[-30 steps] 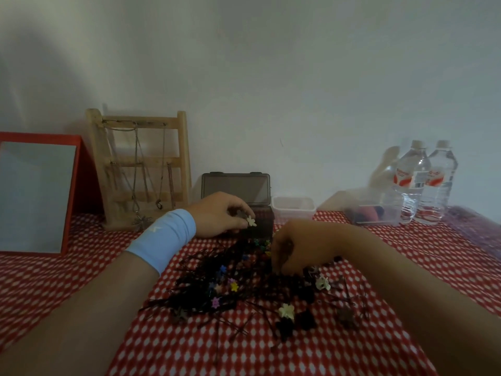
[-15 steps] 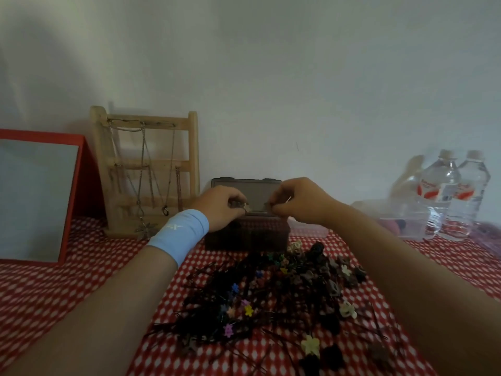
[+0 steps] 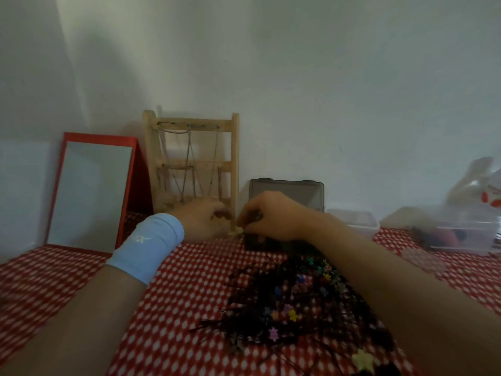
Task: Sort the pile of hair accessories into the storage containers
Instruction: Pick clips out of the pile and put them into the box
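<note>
A dark pile of hair accessories (image 3: 298,302), black pins mixed with small coloured flower clips, lies on the red checked cloth in front of me. Behind it stands a small dark box (image 3: 253,243) with its lid (image 3: 292,194) raised. My left hand (image 3: 203,222), with a light blue wristband, has its fingers curled round a small clip just left of the box. My right hand (image 3: 271,215) is at the box's left front corner and pinches a small dark hair pin. The two hands nearly touch. Both held items are blurred and mostly hidden.
A wooden rack (image 3: 192,164) hung with chains stands against the wall behind my left hand. A red-framed mirror (image 3: 92,191) leans at the left. Two clear plastic containers (image 3: 360,225) (image 3: 461,237) sit to the right of the box, the farther one holding dark and red items.
My right hand left the pile and rose to the box beside my left hand. Both hands now sit at the box's left edge, and my view has swung left and up.
</note>
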Demonstrator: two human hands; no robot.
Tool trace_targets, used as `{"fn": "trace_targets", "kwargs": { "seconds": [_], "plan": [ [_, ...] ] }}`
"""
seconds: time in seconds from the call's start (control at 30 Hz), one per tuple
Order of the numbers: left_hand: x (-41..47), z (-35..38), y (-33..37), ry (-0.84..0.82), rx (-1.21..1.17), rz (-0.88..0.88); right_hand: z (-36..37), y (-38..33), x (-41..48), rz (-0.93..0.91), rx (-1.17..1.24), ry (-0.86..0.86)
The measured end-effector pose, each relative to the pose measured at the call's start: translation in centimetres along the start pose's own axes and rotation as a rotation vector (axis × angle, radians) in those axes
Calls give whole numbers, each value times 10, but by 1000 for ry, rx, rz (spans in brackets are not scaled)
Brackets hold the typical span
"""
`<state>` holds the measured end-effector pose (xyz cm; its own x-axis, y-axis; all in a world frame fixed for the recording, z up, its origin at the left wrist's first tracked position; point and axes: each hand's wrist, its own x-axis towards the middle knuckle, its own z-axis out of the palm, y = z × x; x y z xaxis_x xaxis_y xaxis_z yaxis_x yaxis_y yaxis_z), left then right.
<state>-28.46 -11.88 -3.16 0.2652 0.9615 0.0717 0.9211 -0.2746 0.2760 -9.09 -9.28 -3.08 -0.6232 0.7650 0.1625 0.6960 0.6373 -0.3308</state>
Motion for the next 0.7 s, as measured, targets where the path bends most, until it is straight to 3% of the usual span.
{"fn": "trace_targets", "kwargs": {
  "seconds": [0.23, 0.43, 0.7],
  "plan": [
    [-24, 24, -6, -41, -16, 24, 40, -21, 20, -22, -205, -136],
    [-15, 18, -17, -4, -78, -105, 29, -17, 2, -44, -122, -38],
    [-16, 29, 17, -146, -9, 1, -4, 1, -36, -48, -82, -146]
  ]
}}
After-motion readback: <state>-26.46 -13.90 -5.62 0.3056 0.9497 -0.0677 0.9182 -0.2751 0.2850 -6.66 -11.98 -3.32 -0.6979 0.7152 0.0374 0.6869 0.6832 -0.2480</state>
